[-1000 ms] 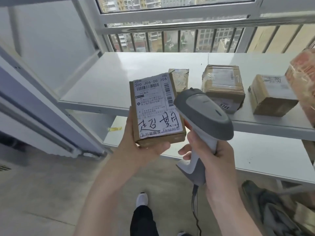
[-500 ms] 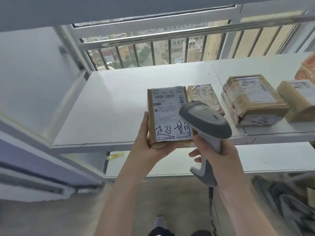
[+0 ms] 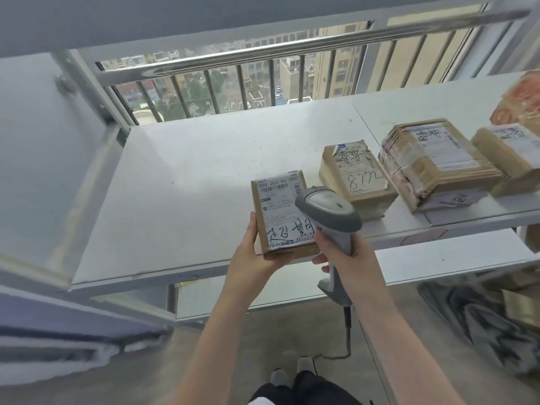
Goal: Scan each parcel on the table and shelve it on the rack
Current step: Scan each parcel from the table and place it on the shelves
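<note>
My left hand (image 3: 253, 252) grips a small brown cardboard parcel (image 3: 277, 213) from its left side and underneath. Its white label with barcode and black handwriting faces up. The parcel is held over the front part of the white rack shelf (image 3: 190, 185). My right hand (image 3: 343, 254) grips the handle of a grey barcode scanner (image 3: 327, 213), whose head overlaps the parcel's right edge. Three more brown parcels lie on the shelf to the right: one marked 8772 (image 3: 355, 176), a taped one (image 3: 435, 165) and one at the frame edge (image 3: 508, 153).
An orange-printed package (image 3: 523, 100) lies at the shelf's far right. A lower shelf (image 3: 438, 264) shows below. A metal railing (image 3: 263, 51) and window stand behind the rack. The scanner cable (image 3: 347, 331) hangs to the floor. Dark crumpled material (image 3: 482, 325) lies at lower right.
The parcel and scanner have moved up and forward over the top shelf, and my view has tilted further over the shelf. Both grips are unchanged.
</note>
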